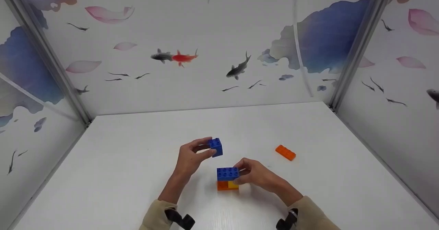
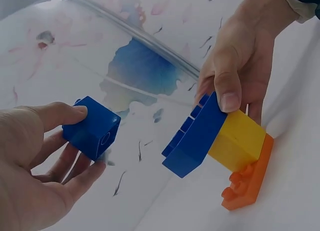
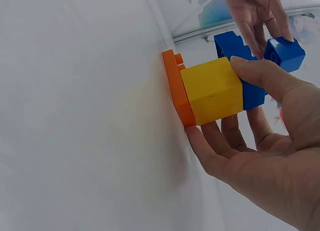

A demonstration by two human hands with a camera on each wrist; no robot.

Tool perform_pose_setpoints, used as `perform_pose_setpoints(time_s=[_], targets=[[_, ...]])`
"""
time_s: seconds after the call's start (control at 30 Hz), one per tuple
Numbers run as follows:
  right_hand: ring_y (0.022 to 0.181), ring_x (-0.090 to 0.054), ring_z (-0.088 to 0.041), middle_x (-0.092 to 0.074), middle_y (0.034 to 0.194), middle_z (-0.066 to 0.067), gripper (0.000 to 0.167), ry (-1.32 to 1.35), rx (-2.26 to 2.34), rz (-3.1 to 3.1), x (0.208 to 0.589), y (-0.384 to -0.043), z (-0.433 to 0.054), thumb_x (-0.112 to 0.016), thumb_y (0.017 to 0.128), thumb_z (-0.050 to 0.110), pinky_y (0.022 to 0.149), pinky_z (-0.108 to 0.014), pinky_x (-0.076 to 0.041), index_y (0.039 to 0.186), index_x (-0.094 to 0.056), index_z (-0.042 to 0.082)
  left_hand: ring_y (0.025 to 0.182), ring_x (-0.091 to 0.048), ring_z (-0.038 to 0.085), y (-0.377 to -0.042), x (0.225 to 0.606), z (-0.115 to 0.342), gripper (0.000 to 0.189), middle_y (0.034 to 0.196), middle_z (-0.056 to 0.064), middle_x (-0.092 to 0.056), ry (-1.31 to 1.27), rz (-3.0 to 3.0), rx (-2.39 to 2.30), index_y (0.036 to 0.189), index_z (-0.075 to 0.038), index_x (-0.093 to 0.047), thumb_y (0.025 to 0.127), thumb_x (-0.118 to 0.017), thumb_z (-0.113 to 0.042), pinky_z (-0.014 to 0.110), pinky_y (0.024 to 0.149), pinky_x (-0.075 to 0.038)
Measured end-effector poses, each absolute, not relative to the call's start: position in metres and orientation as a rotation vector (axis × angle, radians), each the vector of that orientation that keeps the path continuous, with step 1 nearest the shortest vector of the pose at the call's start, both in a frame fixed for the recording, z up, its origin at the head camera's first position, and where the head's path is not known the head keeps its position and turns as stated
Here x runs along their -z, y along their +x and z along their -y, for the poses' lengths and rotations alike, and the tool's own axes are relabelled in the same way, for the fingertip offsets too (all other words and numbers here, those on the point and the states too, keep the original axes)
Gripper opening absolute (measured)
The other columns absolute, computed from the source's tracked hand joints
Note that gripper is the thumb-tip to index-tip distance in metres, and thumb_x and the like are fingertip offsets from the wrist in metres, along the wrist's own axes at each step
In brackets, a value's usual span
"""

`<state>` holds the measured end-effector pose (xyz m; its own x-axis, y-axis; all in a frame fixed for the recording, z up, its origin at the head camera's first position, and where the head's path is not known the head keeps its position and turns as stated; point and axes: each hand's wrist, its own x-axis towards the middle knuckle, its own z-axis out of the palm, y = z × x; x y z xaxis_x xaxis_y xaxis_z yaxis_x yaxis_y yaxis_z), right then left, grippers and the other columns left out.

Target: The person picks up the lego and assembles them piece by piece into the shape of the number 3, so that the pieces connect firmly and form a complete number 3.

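Note:
My left hand pinches a small blue cube-shaped toy brick between thumb and fingers, held above the table. My right hand grips a stack of bricks by its right side. At the bottom of the stack is a flat orange brick. On its right half sits a yellow brick. A longer blue brick with studs on top caps the yellow one and overhangs to the left, above bare orange studs. The cube is up and left of the stack, apart from it.
A loose flat orange brick lies on the white table, to the right beyond my right hand. Printed walls with grey metal corner posts enclose the table at the back and both sides.

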<state>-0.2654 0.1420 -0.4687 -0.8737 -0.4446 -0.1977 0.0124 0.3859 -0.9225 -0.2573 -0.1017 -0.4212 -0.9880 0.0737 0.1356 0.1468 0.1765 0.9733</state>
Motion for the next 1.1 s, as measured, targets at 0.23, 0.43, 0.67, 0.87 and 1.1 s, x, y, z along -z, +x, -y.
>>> perform_pose_setpoints(time_s=[0.23, 0.43, 0.67, 0.87, 1.1], targets=[[0.115, -0.063, -0.022, -0.066, 0.126, -0.008, 0.039, -0.387, 1.5, -2.222, 0.469, -0.265, -0.141, -0.079, 0.086, 0.02, 0.108, -0.046, -0.05, 0.117, -0.059, 0.011, 0.12, -0.065, 0.029, -0.256, 0.423, 0.093, 0.05, 0.126, 0.013, -0.069, -0.336, 2.404, 1.912, 0.134, -0.011, -0.064, 0.088, -0.077, -0.025, 0.041, 0.101, -0.055], [0.114, -0.064, -0.022, -0.066, 0.125, -0.008, 0.038, -0.399, 1.51, -2.219, 0.469, -0.266, -0.143, -0.079, 0.086, 0.02, 0.106, -0.044, -0.051, 0.116, -0.058, 0.01, 0.117, -0.066, 0.028, -0.255, 0.426, 0.09, 0.049, 0.124, 0.013, -0.069, -0.386, 2.414, 1.893, 0.131, -0.008, -0.064, 0.088, -0.077, -0.026, 0.04, 0.102, -0.055], [0.112, -0.064, -0.022, -0.067, 0.125, -0.009, 0.038, -0.413, 1.509, -2.207, 0.47, -0.266, -0.144, -0.079, 0.086, 0.02, 0.106, -0.043, -0.052, 0.116, -0.059, 0.009, 0.115, -0.066, 0.027, -0.254, 0.436, 0.089, 0.047, 0.123, 0.012, -0.069, -0.494, 2.469, 1.877, 0.128, -0.008, -0.066, 0.088, -0.077, -0.028, 0.04, 0.102, -0.055], [0.109, -0.066, -0.021, -0.069, 0.121, -0.008, 0.039, -0.444, 1.509, -2.188, 0.469, -0.266, -0.145, -0.078, 0.087, 0.022, 0.102, -0.039, -0.054, 0.118, -0.06, 0.007, 0.113, -0.067, 0.026, -0.252, 0.442, 0.088, 0.045, 0.121, 0.012, -0.07, -0.579, 2.506, 1.87, 0.126, -0.007, -0.066, 0.088, -0.077, -0.027, 0.042, 0.102, -0.055], [0.109, -0.066, -0.02, -0.068, 0.12, -0.007, 0.037, -0.457, 1.511, -2.2, 0.469, -0.266, -0.146, -0.078, 0.087, 0.022, 0.102, -0.038, -0.055, 0.116, -0.06, 0.007, 0.115, -0.067, 0.027, -0.252, 0.447, 0.082, 0.048, 0.124, 0.013, -0.068, -0.609, 2.492, 1.91, 0.13, -0.004, -0.063, 0.089, -0.077, -0.025, 0.039, 0.102, -0.055]])
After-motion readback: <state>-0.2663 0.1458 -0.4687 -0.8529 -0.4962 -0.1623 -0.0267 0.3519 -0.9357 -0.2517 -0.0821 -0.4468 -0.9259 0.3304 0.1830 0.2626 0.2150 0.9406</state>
